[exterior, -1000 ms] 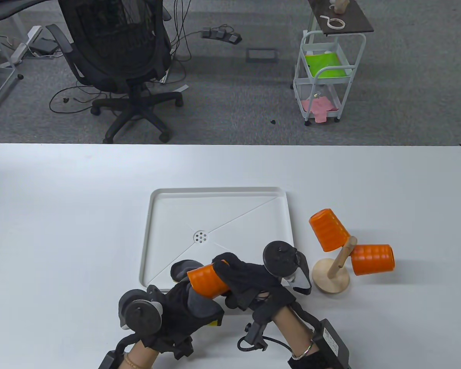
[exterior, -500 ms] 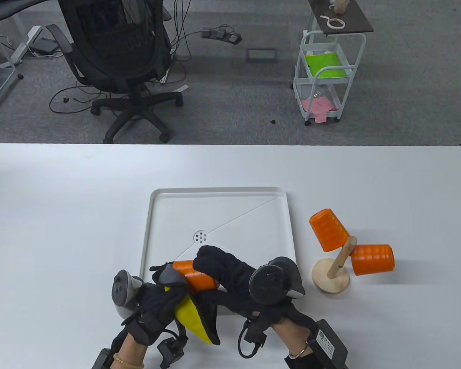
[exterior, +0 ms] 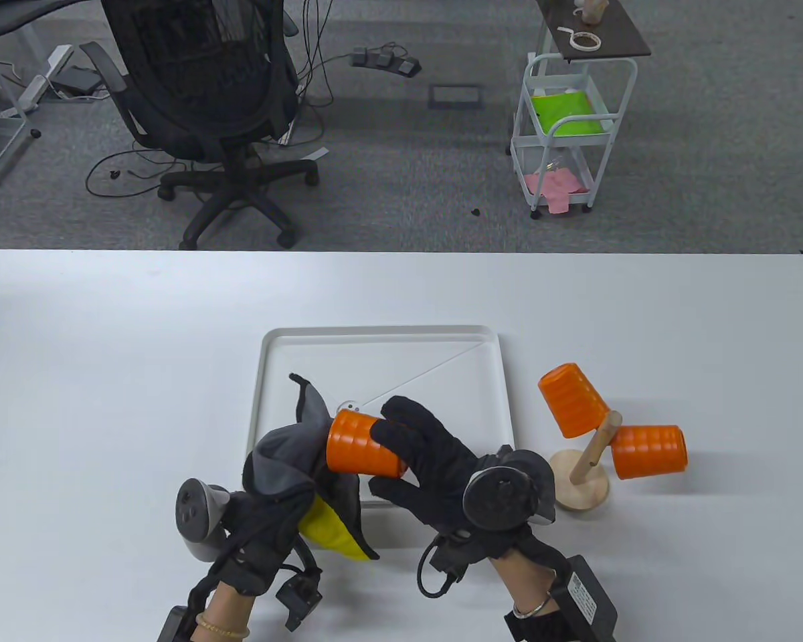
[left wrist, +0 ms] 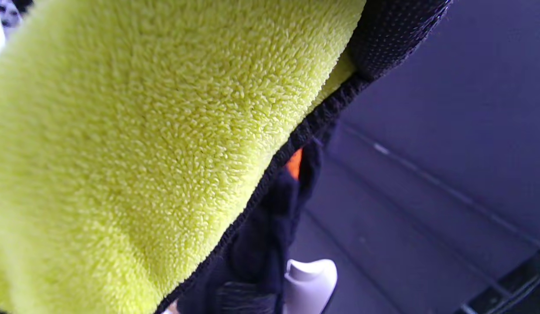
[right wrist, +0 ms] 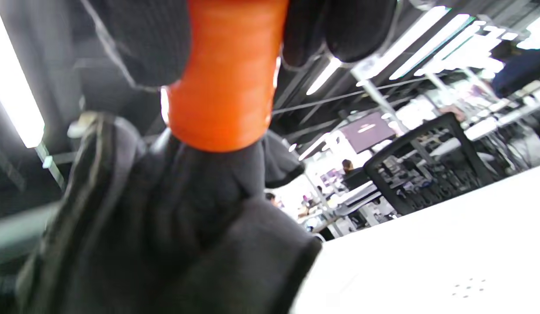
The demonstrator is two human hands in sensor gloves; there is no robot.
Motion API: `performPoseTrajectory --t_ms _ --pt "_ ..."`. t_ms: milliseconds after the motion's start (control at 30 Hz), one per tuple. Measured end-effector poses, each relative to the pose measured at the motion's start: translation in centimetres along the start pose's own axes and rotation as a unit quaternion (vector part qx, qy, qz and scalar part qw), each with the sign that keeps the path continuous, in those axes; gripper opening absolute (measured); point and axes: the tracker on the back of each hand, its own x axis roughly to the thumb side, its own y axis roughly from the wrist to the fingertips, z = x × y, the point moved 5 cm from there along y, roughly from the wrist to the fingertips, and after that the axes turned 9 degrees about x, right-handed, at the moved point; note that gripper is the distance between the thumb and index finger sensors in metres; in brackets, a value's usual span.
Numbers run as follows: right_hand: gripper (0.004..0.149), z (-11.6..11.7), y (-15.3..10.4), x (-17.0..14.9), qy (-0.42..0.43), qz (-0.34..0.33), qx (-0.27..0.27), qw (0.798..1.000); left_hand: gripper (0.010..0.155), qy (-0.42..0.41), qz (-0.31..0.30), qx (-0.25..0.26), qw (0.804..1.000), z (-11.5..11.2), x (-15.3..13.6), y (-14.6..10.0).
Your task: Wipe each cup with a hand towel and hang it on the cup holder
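My right hand [exterior: 411, 461] grips a ribbed orange cup [exterior: 361, 445] on its side above the front of the white tray [exterior: 381, 334]. My left hand [exterior: 268, 511] holds a grey and yellow hand towel [exterior: 294, 455] pushed against the cup's left end. In the right wrist view the cup [right wrist: 224, 78] sits between my fingers [right wrist: 143, 39] with the grey towel [right wrist: 165, 226] bunched at its mouth. The towel's yellow side [left wrist: 143, 131] fills the left wrist view. Two more orange cups [exterior: 572, 398] [exterior: 649, 451] hang on the wooden cup holder [exterior: 585, 468] to the right of the tray.
The white table [exterior: 107, 348] reaches wide on both sides of the tray. Beyond its far edge stand a black office chair [exterior: 201, 100] and a white trolley [exterior: 569, 134] on the grey carpet.
Both hands have turned and risen a little, carrying the cup towards the tray's middle. The towel now wraps the cup's left end, and my right fingers lie along the cup's side.
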Motion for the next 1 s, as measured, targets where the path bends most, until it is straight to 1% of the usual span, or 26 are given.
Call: performPoseTrajectory --t_ms 67,133,167,233,333,400,467,533,667,800,867,967,1000 --pt "0.074 0.2 0.0 0.2 -0.008 0.002 0.001 1.0 0.073 -0.001 -0.004 0.0 1.0 -0.1 0.1 -0.1" --pt "0.075 1.0 0.2 1.0 -0.06 -0.007 0.012 0.998 0.074 -0.035 0.0 0.001 0.999 -0.2 -0.1 -0.1" --pt "0.075 1.2 0.2 1.2 -0.072 -0.012 0.016 0.997 0.075 -0.044 0.002 0.002 0.999 -0.2 -0.2 -0.1" --pt "0.074 2.7 0.4 2.7 -0.119 -0.049 0.046 0.991 0.077 -0.109 0.021 0.014 0.994 -0.3 -0.7 -0.2" --pt "0.073 4.0 0.5 3.9 -0.154 -0.078 0.062 0.983 0.08 -0.145 0.044 0.027 0.988 -0.3 -1.2 -0.4" --pt "0.074 5.1 0.4 4.8 -0.208 -0.098 0.071 0.971 0.082 -0.159 0.062 0.03 0.985 -0.3 -1.8 -0.5" --pt "0.079 5.9 0.2 5.7 -0.266 -0.11 0.062 0.956 0.082 -0.158 0.087 0.037 0.983 -0.3 -2.5 -0.8" --pt "0.083 6.3 0.1 6.2 -0.288 -0.117 0.06 0.949 0.081 -0.155 0.103 0.04 0.982 -0.3 -3.0 -0.9" --pt "0.086 6.3 0.1 6.6 -0.297 -0.12 0.055 0.946 0.072 -0.148 0.108 0.038 0.982 -0.4 -3.2 -0.9" --pt "0.087 6.2 0.2 6.3 -0.293 -0.106 0.048 0.949 0.067 -0.129 0.097 0.033 0.986 -0.4 -3.0 -0.8" --pt "0.086 6.0 0.4 5.8 -0.271 -0.093 0.046 0.957 0.065 -0.11 0.081 0.033 0.99 -0.4 -2.6 -0.8" --pt "0.084 5.4 0.8 4.4 -0.189 -0.062 0.049 0.979 0.061 -0.054 0.044 0.042 0.997 -0.6 -1.7 -0.8" --pt "0.084 5.3 0.9 3.6 -0.151 -0.046 0.056 0.986 0.059 -0.024 0.03 0.051 0.998 -0.7 -1.3 -0.9"
